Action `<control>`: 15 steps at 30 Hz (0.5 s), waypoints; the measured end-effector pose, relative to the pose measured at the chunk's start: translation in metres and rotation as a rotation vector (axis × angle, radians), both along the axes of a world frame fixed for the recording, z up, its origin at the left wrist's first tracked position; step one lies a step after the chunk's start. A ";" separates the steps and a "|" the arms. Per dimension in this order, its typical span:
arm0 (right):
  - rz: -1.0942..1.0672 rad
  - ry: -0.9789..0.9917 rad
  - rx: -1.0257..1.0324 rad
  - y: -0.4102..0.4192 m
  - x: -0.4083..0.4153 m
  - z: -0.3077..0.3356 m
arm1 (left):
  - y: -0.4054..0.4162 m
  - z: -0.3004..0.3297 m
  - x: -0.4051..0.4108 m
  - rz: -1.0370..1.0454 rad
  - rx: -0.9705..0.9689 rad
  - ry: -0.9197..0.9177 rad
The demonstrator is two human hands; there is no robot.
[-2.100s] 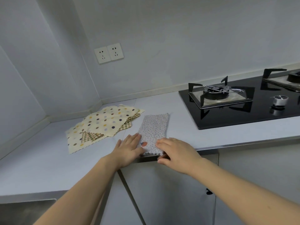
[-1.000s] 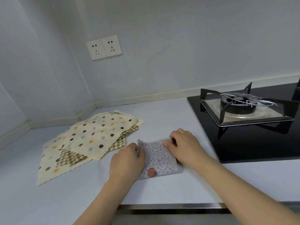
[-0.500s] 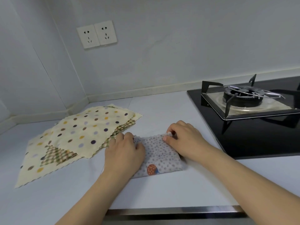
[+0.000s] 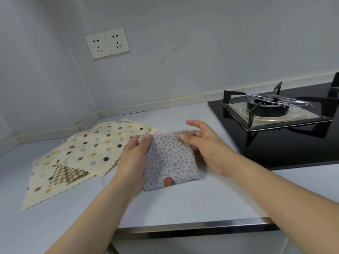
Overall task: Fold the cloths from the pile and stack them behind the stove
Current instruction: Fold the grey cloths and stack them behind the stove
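Head view, single frame.

Item 1: folded cloth [image 4: 169, 160], grey with small dark dots and one red-orange spot near its near edge. It lies on the counter [image 4: 201, 202] at about 6 o'clock from frame centre, between the two hands, its far edge apparently raised a little.

Item 2: left hand [image 4: 134, 155], at 9 o'clock of the folded cloth. Thumb and fingers curl round the cloth's left edge and pinch its far left corner.

Item 3: right hand [image 4: 203, 142], at 3 o'clock of the folded cloth. Thumb and a curled finger pinch the far right corner; the index finger is stretched out loosely toward 11 o'clock, above the cloth's far edge.

Item 4: pile of cloths [image 4: 80, 158], unfolded, at 9 o'clock of the left hand. The top sheet is cream with coloured dots and a wavy edge; a checked cloth shows beneath it. The left hand overlaps the pile's right edge.

Item 5: stove [image 4: 286, 129], black glass top with a burner and pan support, at 2 o'clock of the folded cloth, near the right hand but apart from it.

Item 6: double wall socket [image 4: 107, 43], white, at 11 o'clock, high on the wall.
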State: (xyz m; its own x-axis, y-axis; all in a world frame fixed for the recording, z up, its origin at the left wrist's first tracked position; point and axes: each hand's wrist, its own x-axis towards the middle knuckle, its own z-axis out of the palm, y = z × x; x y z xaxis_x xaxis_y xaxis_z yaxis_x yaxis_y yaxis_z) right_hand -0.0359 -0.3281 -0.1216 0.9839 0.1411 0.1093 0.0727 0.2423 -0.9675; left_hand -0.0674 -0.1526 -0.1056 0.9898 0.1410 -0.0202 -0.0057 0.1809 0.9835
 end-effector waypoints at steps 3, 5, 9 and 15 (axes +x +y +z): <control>-0.071 0.030 -0.254 0.005 -0.001 -0.004 | -0.006 -0.004 0.001 0.115 0.201 -0.099; -0.149 -0.137 -0.555 0.008 -0.005 -0.005 | -0.007 -0.009 0.003 0.211 0.449 -0.198; -0.406 -0.500 -0.993 0.006 -0.012 -0.012 | -0.001 -0.021 0.005 0.294 1.009 -0.428; -0.090 -0.701 -1.295 -0.005 -0.024 -0.010 | 0.010 -0.018 0.001 0.032 1.214 -0.623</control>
